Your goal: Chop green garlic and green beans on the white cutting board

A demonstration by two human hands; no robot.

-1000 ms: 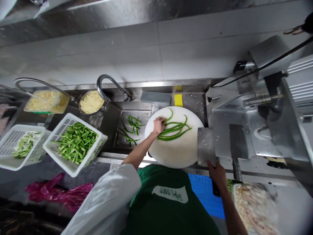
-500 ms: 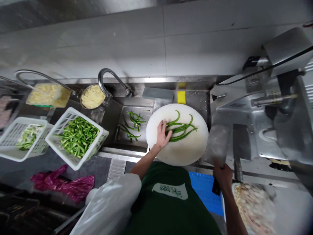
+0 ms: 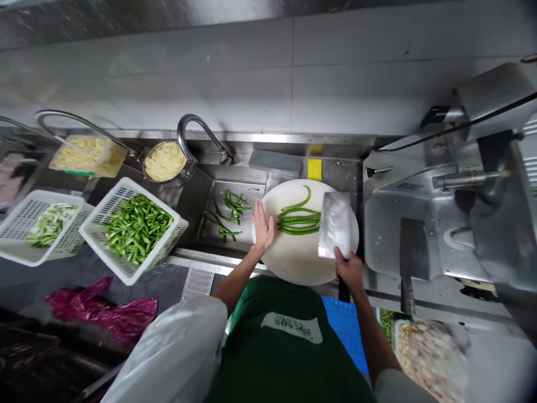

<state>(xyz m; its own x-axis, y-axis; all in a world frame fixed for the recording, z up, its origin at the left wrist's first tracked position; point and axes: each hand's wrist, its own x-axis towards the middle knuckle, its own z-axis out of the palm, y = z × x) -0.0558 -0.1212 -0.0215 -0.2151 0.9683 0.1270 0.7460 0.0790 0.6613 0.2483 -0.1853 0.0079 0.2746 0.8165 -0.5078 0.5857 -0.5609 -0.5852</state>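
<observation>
A bundle of long green chili peppers lies on a round white cutting board. My left hand rests flat and open on the board's left edge, pressing against the left ends of the peppers. My right hand grips the handle of a broad cleaver, whose blade lies over the right ends of the peppers.
More green peppers lie in the sink beside the board. A white basket of cut green peppers and a second basket sit left. A metal slicing machine stands right, with another cleaver on it. A faucet is behind.
My right hand has swung the cleaver from off the board's right side onto the peppers. My left hand has slid left, bunching the peppers straight.
</observation>
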